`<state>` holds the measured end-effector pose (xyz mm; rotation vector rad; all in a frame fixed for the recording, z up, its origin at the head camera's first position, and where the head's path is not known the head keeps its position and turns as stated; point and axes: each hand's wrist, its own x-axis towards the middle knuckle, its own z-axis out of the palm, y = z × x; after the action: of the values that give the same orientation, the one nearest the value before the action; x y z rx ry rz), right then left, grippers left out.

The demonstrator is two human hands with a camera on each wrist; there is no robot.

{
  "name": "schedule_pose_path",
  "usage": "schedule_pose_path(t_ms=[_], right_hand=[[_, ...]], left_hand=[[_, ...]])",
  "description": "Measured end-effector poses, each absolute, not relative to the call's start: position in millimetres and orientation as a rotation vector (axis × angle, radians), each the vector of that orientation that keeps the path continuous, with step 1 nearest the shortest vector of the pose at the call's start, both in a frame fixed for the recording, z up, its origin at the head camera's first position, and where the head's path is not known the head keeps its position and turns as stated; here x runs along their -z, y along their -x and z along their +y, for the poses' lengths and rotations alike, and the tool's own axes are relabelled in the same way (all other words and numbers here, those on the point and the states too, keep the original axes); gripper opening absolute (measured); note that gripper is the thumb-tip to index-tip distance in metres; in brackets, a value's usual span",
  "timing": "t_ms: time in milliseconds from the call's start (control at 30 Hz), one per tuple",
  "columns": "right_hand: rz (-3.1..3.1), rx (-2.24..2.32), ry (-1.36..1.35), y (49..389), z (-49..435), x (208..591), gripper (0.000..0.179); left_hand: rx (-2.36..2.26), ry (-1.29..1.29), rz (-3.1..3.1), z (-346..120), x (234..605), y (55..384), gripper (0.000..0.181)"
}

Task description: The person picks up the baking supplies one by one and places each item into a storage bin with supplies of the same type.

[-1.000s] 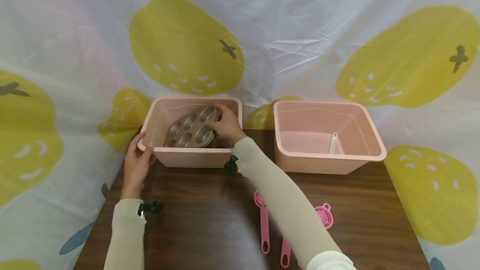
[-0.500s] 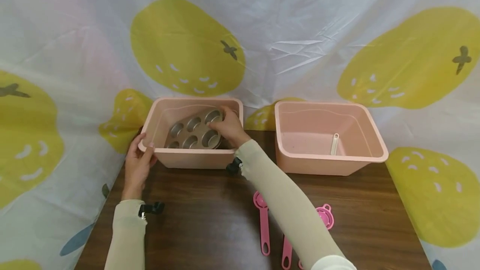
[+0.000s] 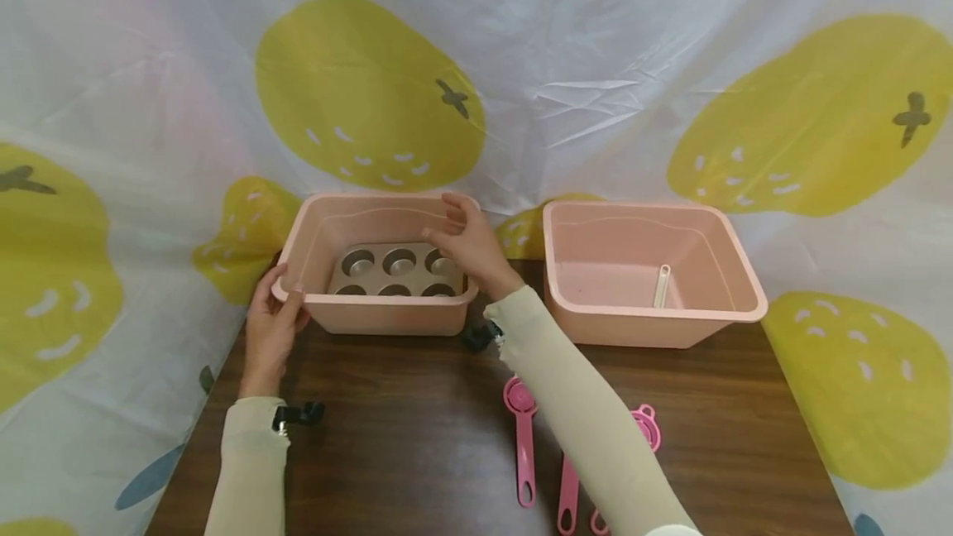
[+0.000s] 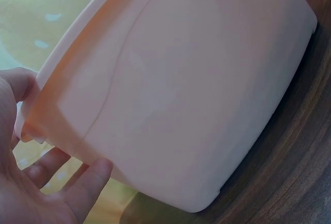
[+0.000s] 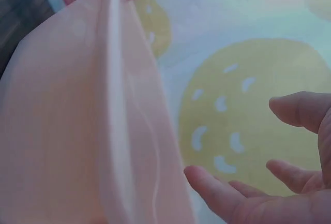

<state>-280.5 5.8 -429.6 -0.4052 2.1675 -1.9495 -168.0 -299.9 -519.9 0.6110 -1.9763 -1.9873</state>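
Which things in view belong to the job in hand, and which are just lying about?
Part of the job, it seems:
left pink bin, its rim gripped by the left hand
six-cup muffin pan inside it
right hand, holding nothing

Lying about, held by neither hand:
right pink bin
pale utensil inside it
pink long-handled spoon on the table
other pink utensils, partly hidden

The bins (image 3: 387, 317) are pink, the muffin tin (image 3: 379, 275) grey-brown, the cloth (image 3: 566, 114) white with yellow fruit (image 3: 365, 93).

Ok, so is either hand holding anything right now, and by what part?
The left hand grips the left pink tub by its rim, at the near left corner. The right hand holds nothing, not even the muffin pan inside that tub.
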Motion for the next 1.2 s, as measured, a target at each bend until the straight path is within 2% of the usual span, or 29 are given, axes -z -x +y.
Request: schedule_pose_path(t_ms=[233,1200], right_hand=[[2.142,2.004,0.463,268.8,18.0,417.0,0.070],[2.216,2.113,0.566,226.6,67.4,416.3,0.051]], left_hand=[[1.988,-0.608,-1.957,-297.7,520.8,170.6,0.057],[2.010,-0.548,-1.939,-305.0,522.7,175.0,0.059]])
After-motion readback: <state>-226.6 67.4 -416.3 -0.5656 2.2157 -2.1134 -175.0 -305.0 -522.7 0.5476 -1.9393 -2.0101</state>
